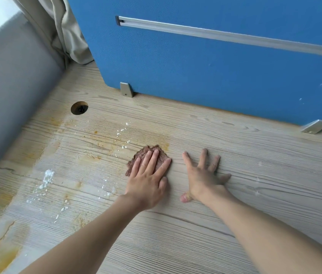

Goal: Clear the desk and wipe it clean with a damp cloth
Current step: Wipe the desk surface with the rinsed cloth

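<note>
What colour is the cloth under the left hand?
Reddish brown. The cloth shows best in the head view, pressed flat by the left hand.

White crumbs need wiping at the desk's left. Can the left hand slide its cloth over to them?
Probably yes: the left hand lies flat on the cloth, and only bare, stained desk separates it from the white crumbs.

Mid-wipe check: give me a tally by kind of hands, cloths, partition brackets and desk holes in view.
Hands: 2, left hand, right hand
Brown cloth: 1
Metal brackets: 2
Cable hole: 1
Total: 6
</note>
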A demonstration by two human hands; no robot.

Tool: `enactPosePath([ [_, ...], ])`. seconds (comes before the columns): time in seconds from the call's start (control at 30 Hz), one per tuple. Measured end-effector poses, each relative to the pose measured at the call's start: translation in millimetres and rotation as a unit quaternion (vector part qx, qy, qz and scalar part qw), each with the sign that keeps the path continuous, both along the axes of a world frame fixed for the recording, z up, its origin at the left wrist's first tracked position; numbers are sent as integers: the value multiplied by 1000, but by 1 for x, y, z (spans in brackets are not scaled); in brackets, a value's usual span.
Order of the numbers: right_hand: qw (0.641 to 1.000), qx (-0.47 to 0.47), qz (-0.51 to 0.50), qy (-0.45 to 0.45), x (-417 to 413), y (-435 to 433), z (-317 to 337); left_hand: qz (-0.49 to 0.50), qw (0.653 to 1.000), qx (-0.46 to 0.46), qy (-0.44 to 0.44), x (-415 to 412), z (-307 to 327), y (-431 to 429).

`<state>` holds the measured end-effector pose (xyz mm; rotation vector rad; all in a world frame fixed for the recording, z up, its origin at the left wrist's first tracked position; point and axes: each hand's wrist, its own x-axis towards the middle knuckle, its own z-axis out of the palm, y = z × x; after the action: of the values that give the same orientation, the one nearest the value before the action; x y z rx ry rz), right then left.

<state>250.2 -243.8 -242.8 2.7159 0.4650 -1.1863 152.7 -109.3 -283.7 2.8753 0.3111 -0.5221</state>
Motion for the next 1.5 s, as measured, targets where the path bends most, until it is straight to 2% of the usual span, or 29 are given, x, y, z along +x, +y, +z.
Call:
enactPosePath([
  [0.13, 1000, 1, -2, -1, -1, -2, 1, 44, 999, 10, 0, 16, 0, -1],
  [0.33, 1000, 1, 17, -7, 1, -1, 2, -12, 1000, 3, 20, 5, 4, -3],
  [0.47, 998, 35, 33, -39, 19, -1, 7, 54, 998, 2, 12, 33, 4, 7],
  [0.53, 998, 43, 18, -30, 29, -2, 6, 67, 998, 11, 10, 38, 5, 0],
  [0.7, 999, 30, 15, 0, 34, 7, 3, 12, 1000, -1, 15, 17, 4, -11],
  [0.9, 999, 34, 8, 5, 36, 4, -1, 67, 998, 13, 9, 62, 1, 0],
  [1.03, 999, 32, -4, 10, 37, 8, -2, -3, 1000, 8, 4, 45, 1, -6],
  [1.27, 1000, 18, -13, 20, 38, 11, 0, 26, 1000, 5, -9, 79, -2, 14],
  [1.4, 1000, 18, -14, 21, 39, 12, 1, -53, 999, 11, -9, 61, -1, 6],
  [1.5, 1000, 15, -15, 23, 40, 13, 1, -53, 998, 4, -15, 66, -3, 16],
])
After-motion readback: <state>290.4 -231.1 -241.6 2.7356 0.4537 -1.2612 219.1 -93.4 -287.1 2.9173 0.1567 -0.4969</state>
